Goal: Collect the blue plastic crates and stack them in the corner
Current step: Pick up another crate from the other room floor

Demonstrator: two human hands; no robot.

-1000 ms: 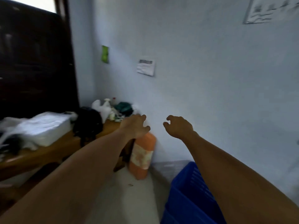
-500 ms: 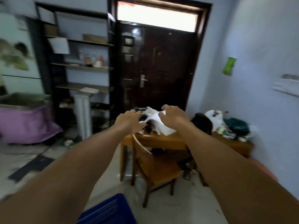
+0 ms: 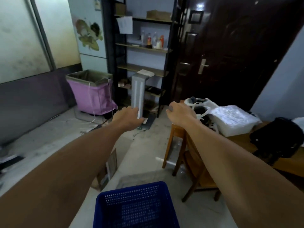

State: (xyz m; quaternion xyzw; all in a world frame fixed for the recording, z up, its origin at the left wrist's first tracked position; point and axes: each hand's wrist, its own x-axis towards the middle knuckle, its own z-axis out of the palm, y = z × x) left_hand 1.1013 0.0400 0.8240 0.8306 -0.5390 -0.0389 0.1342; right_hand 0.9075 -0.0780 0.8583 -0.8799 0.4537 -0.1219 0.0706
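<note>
While both hands point(image 3: 127, 118) hang empty, blue perforated crate point(image 3: 136, 206), open-topped, on floor

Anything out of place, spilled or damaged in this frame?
Nothing spilled or broken. Only oddity: both hands, left and right, reach forward empty, while the blue crate sits untouched on the floor below them.

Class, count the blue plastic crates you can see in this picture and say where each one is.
1. The blue crate sits on the floor at the bottom centre, below and between the outstretched arms. Others may lie outside the view.
</note>
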